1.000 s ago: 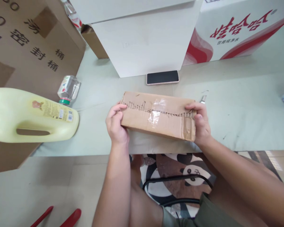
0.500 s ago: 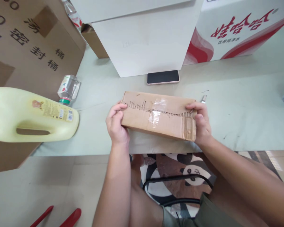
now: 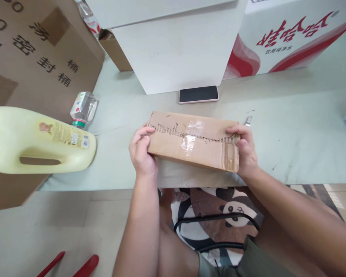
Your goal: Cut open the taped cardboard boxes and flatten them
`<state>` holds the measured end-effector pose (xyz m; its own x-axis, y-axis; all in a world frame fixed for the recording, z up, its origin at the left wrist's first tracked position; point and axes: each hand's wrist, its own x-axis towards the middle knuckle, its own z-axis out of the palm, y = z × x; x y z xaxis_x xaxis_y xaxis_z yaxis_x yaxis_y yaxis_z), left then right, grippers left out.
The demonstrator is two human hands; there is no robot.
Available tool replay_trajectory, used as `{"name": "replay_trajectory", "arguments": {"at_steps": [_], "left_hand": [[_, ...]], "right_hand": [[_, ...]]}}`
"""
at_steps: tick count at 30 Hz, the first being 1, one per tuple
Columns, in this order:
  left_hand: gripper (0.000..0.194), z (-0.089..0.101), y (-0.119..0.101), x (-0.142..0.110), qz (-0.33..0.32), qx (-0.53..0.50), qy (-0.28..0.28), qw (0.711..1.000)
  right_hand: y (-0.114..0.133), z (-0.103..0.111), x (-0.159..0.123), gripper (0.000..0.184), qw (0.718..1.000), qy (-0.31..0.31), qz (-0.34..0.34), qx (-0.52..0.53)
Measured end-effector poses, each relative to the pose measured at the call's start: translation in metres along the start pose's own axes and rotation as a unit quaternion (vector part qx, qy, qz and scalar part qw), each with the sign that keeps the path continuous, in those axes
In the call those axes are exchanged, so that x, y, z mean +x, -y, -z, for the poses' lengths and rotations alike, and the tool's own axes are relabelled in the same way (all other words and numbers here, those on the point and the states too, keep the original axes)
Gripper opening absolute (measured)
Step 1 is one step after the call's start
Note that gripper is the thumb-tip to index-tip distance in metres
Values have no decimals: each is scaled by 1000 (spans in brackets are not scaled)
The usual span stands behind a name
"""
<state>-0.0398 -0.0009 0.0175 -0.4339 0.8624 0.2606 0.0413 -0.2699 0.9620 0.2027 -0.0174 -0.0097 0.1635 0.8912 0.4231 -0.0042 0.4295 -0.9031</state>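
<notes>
A brown cardboard box is held between both hands near the front of the table. A ragged tear runs along its top face, and clear tape crosses the middle. My left hand grips the left end, its fingertips over the top edge. At the opposite end, my right hand is closed on the box, fingers on top by the torn seam. Some fingers of both hands are hidden behind the box. Just beyond my right hand lies a small metallic object, partly hidden; its kind is unclear.
A phone lies before a white box. A red-and-white carton stands back right. At left are a pale yellow jug, a clear bottle and a large cardboard carton. The table's front edge runs below my hands.
</notes>
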Motion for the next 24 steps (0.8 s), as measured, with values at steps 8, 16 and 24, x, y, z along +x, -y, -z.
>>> {"name": "replay_trajectory", "arguments": {"at_steps": [8, 16, 24], "left_hand": [[21, 1, 1, 0, -1, 1, 5, 1000], [20, 0, 0, 0, 3, -7, 0, 1000], [20, -2, -1, 0, -11, 6, 0, 1000]], "right_hand": [[-2, 1, -2, 37, 1000, 9, -10, 7], [-1, 1, -1, 35, 1000, 10, 4, 6], [-2, 3, 1, 37, 1000, 22, 6, -7]]}}
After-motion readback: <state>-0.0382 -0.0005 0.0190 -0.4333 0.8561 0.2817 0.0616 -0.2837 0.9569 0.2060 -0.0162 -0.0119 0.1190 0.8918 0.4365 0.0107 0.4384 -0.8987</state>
